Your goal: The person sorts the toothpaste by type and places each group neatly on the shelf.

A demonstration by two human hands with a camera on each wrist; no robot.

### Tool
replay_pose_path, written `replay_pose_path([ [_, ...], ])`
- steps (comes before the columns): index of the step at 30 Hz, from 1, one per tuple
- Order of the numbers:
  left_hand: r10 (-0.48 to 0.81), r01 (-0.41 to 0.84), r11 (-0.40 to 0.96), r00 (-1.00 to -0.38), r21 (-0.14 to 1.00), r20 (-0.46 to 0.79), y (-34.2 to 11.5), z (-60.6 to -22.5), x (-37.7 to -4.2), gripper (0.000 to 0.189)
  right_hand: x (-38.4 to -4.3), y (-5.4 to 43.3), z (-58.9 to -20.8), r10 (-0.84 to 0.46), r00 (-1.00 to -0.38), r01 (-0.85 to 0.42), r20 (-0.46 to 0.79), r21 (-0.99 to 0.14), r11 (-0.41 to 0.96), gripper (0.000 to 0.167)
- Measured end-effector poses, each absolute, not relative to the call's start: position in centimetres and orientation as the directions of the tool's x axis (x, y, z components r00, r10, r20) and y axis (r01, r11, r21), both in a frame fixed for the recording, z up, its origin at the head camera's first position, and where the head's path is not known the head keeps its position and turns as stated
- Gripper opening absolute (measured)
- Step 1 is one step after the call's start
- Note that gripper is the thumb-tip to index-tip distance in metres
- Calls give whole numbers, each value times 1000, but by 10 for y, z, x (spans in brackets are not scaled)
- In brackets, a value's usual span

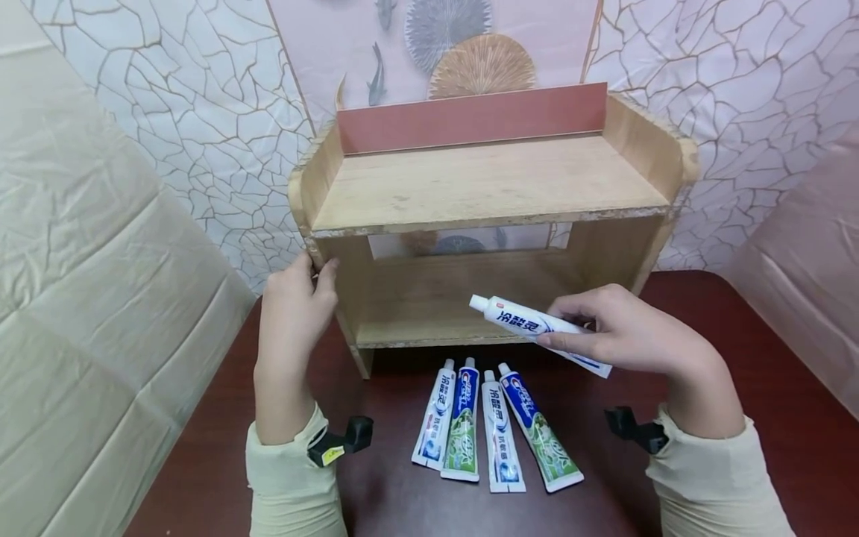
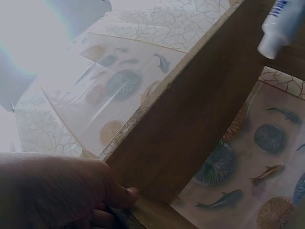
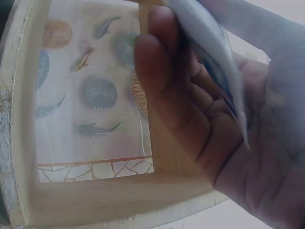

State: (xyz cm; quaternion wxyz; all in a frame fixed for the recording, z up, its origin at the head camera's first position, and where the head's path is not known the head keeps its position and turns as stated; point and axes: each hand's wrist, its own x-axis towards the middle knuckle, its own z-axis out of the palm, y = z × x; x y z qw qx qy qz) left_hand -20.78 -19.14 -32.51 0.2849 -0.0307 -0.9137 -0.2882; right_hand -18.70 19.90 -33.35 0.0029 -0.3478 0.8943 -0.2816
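Observation:
My right hand (image 1: 614, 328) pinches a white toothpaste tube (image 1: 517, 318) between thumb and fingers, its cap pointing left, in front of the lower opening of a wooden shelf (image 1: 490, 183). In the right wrist view the tube (image 3: 209, 43) lies between the thumb and curled fingers. My left hand (image 1: 300, 302) grips the front edge of the shelf's left side panel (image 2: 176, 109), thumb on the inner face. Below the shelf, two white tubes (image 1: 436, 418) (image 1: 501, 436) and two blue-green tubes (image 1: 463, 425) (image 1: 542, 432) lie side by side, caps toward the shelf.
The shelf stands on a dark red table (image 1: 382, 492) and has a pink back strip (image 1: 470, 119) along its top. Behind it hangs a patterned cloth (image 1: 215, 97). Pale padded fabric (image 1: 87, 261) slopes down at the left, and more fabric (image 1: 805, 246) at the right.

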Motion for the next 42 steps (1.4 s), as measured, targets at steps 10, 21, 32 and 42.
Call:
replay_pose_path([
  [10,-108,221,837,-830,500,548,-192,-326,-207,29,-186,193,-334,-631,-724,-674,279,-483,559,6],
  [21,-105,228,838,-824,496,556,-192,-325,-208,28,-188,191,-336,-624,-717,-688,310,-457,564,8],
  [32,-104,227,838,-827,497,553,-192,-325,-208,29,-190,182,-340,-540,-702,-712,465,-460,530,11],
  [42,-108,222,838,-827,498,552,-192,-325,-208,28,-192,179,-340,-500,-657,-747,565,-395,535,16],
])
